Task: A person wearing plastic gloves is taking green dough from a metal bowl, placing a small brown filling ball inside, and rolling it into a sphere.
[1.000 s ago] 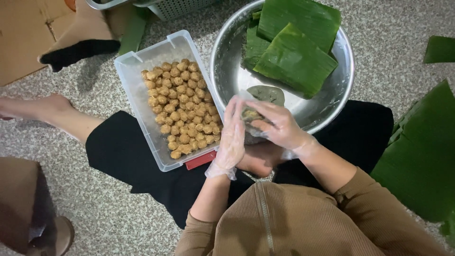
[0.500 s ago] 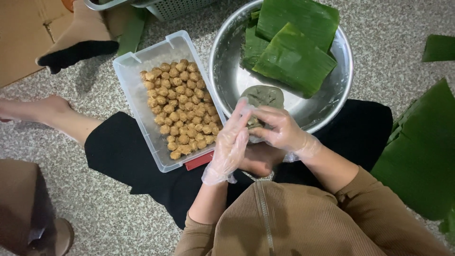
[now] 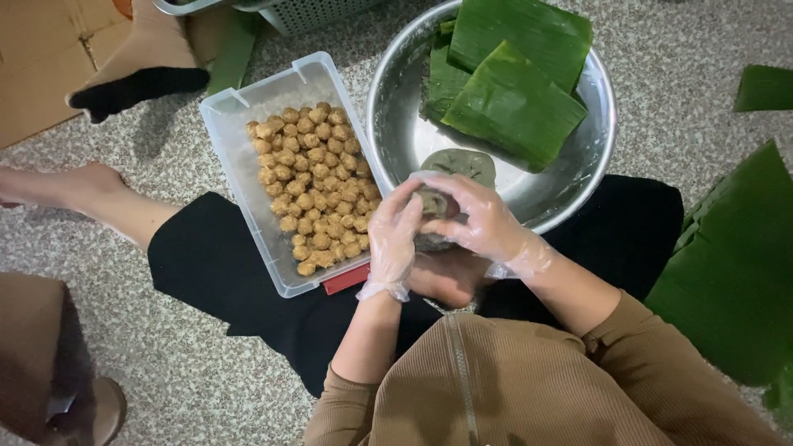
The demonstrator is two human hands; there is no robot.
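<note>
Head view: seated on a speckled floor (image 3: 206, 363), the person I am watching cups a lump of grey-green dough (image 3: 435, 201) between two gloved hands, just over the near rim of a steel bowl (image 3: 388, 124). The left hand (image 3: 395, 237) curls against the lump's near side; the right hand (image 3: 479, 219) folds over it, fingers clenched around the dough. Against the frames of a second ago, both hands have closed in tighter and the lump looks rounder, so I judge the shaping to be well along. A second slab of dough (image 3: 459, 163) lies in the bowl beside folded banana leaves (image 3: 512, 91).

At left, touching the bowl, a clear rectangular plastic tub (image 3: 239, 165) holds small golden-brown filling balls (image 3: 318, 186), its red lid (image 3: 345, 279) tucked beneath. Plain brown cardboard (image 3: 41, 58) lies at upper left; I can see no labels or signs.
</note>
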